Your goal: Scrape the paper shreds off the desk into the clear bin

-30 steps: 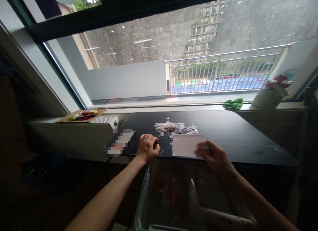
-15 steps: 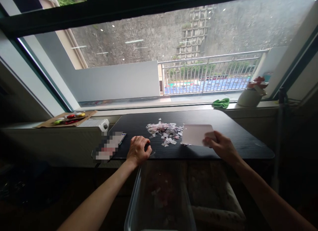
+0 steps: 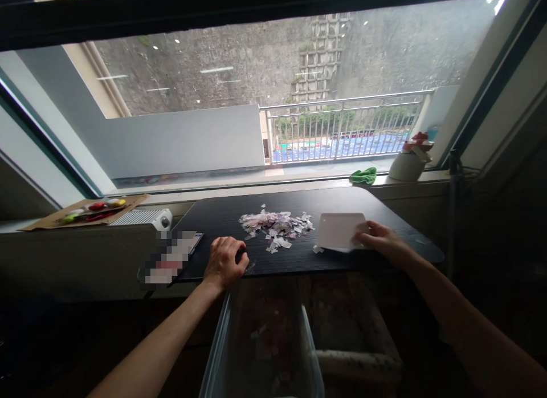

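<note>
perhaps the white card (image 3: pixel 339 230) pinched by the right hand (image 3: pixel 383 239), swept hastily, could scatter paper scraps (image 3: pixel 276 224); left hand (image 3: pixel 223 262) curled, contents unclear.

Indoor room, use unclear: window (image 3: pixel 239 61), radiator (image 3: pixel 143 217), table (image 3: pixel 350 203).

Daylight through a wide window (image 3: pixel 265 90)
Beyond it stand a grey wall (image 3: pixel 239 61), a white parapet (image 3: pixel 183 141) and a metal railing (image 3: pixel 339 130) (blue ground (image 3: pixel 301 151) shows through). Indoors, a black table (image 3: pixel 333 199) stands by the sill (image 3: pixel 239 191), a radiator (image 3: pixel 143 216) to its left; below, all lies in shadow.
</note>
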Motion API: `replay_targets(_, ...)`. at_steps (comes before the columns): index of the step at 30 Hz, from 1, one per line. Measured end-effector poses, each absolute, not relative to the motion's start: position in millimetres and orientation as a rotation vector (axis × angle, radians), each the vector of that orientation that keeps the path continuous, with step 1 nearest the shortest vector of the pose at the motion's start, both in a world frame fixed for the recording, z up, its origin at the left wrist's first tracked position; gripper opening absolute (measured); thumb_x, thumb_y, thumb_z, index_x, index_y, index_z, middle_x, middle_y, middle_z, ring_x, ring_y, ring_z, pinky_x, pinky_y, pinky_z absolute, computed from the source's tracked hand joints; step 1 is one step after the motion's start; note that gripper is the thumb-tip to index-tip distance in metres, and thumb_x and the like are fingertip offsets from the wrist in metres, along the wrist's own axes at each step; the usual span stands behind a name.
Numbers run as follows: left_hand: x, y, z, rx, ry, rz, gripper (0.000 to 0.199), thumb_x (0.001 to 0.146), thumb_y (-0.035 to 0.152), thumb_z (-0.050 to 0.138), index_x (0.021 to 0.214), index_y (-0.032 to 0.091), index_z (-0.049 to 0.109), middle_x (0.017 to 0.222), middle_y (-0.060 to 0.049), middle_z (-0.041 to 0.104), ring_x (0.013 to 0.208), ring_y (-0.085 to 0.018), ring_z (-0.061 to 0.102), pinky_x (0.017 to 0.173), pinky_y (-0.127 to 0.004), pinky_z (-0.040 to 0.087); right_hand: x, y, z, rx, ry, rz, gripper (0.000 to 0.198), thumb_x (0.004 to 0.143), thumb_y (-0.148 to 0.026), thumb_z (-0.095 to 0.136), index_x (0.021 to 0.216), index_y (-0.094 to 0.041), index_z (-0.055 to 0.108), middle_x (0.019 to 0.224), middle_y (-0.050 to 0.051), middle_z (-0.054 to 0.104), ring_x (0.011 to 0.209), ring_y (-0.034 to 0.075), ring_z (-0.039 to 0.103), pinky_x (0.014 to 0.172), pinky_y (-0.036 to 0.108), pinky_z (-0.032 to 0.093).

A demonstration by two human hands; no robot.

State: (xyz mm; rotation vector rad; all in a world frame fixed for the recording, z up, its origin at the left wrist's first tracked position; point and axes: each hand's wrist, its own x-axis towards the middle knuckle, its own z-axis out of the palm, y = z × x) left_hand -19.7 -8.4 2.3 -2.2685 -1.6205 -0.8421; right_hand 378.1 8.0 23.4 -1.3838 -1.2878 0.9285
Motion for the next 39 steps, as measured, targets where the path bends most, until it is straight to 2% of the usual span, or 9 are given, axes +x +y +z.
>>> replay_targets(4, -20, -8, 3, -2.276, -1.624, -0.822, 0.015, 0.077, 0.028, 0.05, 0.082, 0.021, 0.061, 0.082, -0.006, 0.064, 0.09, -0.026, 0.058, 0.098, -0.049, 0.038, 382, 2, 33, -1.385, -1.228, 1.081, 0.02, 0.055, -0.021, 0.073, 0.075, -0.021, 0.069, 0.072, 0.003, 0.075, 0.064, 0.022, 0.069, 0.058, 0.032, 0.056)
replay_targets(11, -20, -8, 3, -2.27, -1.64, -0.809, 0.015, 0.076, 0.027, 0.049, 0.082, 0.021, 0.061, 0.083, -0.006, 0.064, 0.091, -0.026, 0.058, 0.099, -0.049, 0.037, 369, 13, 31, -1.359, -1.213, 1.024, 0.016, 0.059, -0.017, 0.071, 0.074, -0.022, 0.068, 0.072, 0.002, 0.075, 0.064, 0.02, 0.069, 0.06, 0.031, 0.057)
replay_targets(16, -21, -8, 3, -2.266, -1.625, -0.813, 0.014, 0.076, 0.027, 0.049, 0.081, 0.021, 0.061, 0.083, -0.006, 0.064, 0.091, -0.026, 0.058, 0.099, -0.05, 0.037, 372, 17, 26, -1.34, -1.293, 1.185, 0.022, 0.055, -0.021, 0.075, 0.076, -0.019, 0.07, 0.074, 0.004, 0.075, 0.065, 0.02, 0.069, 0.06, 0.03, 0.056)
replay_targets(21, -20, -8, 3, -2.262, -1.622, -0.813, 0.014, 0.077, 0.028, 0.049, 0.081, 0.022, 0.061, 0.082, -0.005, 0.064, 0.091, -0.026, 0.058, 0.099, -0.048, 0.037, 392, 11, 28, -1.355, -1.342, 1.27, 0.032, 0.052, -0.027, 0.08, 0.082, -0.019, 0.07, 0.081, 0.004, 0.075, 0.074, 0.021, 0.07, 0.07, 0.032, 0.056)
replay_targets(26, -20, -8, 3, -2.257, -1.625, -0.811, 0.014, 0.077, 0.028, 0.049, 0.081, 0.022, 0.061, 0.082, -0.005, 0.064, 0.09, -0.025, 0.058, 0.098, -0.048, 0.037, 392, 11, 31, -1.349, -1.318, 1.206, 0.037, 0.053, -0.032, 0.08, 0.086, -0.021, 0.068, 0.087, 0.004, 0.074, 0.08, 0.022, 0.068, 0.075, 0.032, 0.055)
replay_targets(35, -20, -8, 2, -2.266, -1.63, -0.823, 0.014, 0.077, 0.027, 0.05, 0.082, 0.021, 0.062, 0.082, -0.005, 0.064, 0.091, -0.026, 0.058, 0.1, -0.049, 0.036, 377, 5, 30, -1.313, -1.394, 1.196, 0.036, 0.053, -0.031, 0.078, 0.084, -0.018, 0.066, 0.082, 0.004, 0.073, 0.075, 0.02, 0.068, 0.069, 0.03, 0.054)
replay_targets(39, -19, -9, 2, -2.263, -1.645, -0.827, 0.014, 0.076, 0.027, 0.051, 0.082, 0.021, 0.062, 0.084, -0.006, 0.064, 0.093, -0.026, 0.058, 0.102, -0.05, 0.034, 380, 1, 37, -1.332, -1.4, 1.082, 0.033, 0.056, -0.033, 0.075, 0.084, -0.02, 0.065, 0.08, 0.003, 0.072, 0.072, 0.019, 0.067, 0.064, 0.029, 0.053)
